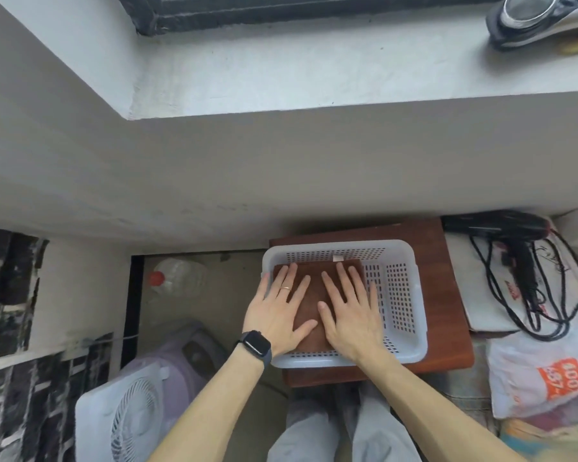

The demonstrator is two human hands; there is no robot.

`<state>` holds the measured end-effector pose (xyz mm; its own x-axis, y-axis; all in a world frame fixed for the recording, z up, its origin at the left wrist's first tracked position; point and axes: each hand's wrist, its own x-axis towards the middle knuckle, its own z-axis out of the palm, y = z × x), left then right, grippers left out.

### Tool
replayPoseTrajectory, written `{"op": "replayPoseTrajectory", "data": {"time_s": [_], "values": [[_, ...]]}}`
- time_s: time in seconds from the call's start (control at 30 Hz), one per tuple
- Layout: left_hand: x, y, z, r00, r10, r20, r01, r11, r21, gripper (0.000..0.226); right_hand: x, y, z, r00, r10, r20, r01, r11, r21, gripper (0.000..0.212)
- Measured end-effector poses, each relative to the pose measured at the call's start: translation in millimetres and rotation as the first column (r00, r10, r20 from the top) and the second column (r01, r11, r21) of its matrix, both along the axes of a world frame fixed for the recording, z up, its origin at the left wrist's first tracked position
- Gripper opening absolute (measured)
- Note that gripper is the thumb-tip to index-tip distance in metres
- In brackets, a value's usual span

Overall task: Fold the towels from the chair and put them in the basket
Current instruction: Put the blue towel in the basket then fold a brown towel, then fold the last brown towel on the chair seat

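Under the fingers (pixel 289 278): folded brown towel (pixel 309 300), lying flat inside the white basket (pixel 420 315).
Left hand (pixel 277 315): fingers spread straight, pressing the towel.
Right hand (pixel 351 318): fingers likewise spread and pressing, just beside the left.
Beneath the basket: wooden bench (pixel 447 311).

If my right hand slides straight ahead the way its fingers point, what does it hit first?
Probably the far wall of the basket; the right hand lies flat on the folded towel, fingertips near that wall.
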<state>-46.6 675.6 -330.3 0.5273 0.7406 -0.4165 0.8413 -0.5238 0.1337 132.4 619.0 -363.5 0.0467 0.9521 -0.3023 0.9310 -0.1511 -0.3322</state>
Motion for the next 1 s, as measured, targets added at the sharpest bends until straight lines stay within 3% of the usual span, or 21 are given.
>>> {"op": "replayPoseTrajectory", "data": {"time_s": [0.23,0.57,1.0], "values": [[10.3,0.8,-29.5,0.996,0.016,-0.090,-0.019,0.999,-0.030,0.085,9.4,5.6,-30.9,0.999,0.039,0.016,-0.038,0.996,-0.083,0.062],[21.6,10.8,-39.0,0.938,-0.080,-0.336,0.051,0.994,-0.094,0.076,7.8,11.9,-53.8,1.000,-0.003,0.000,0.003,0.994,-0.108,0.062],[20.5,10.5,-43.3,0.937,-0.040,-0.346,0.012,0.996,-0.085,0.080,8.6,12.6,-54.0,0.999,0.007,-0.041,-0.010,0.996,-0.093,0.060]]}}
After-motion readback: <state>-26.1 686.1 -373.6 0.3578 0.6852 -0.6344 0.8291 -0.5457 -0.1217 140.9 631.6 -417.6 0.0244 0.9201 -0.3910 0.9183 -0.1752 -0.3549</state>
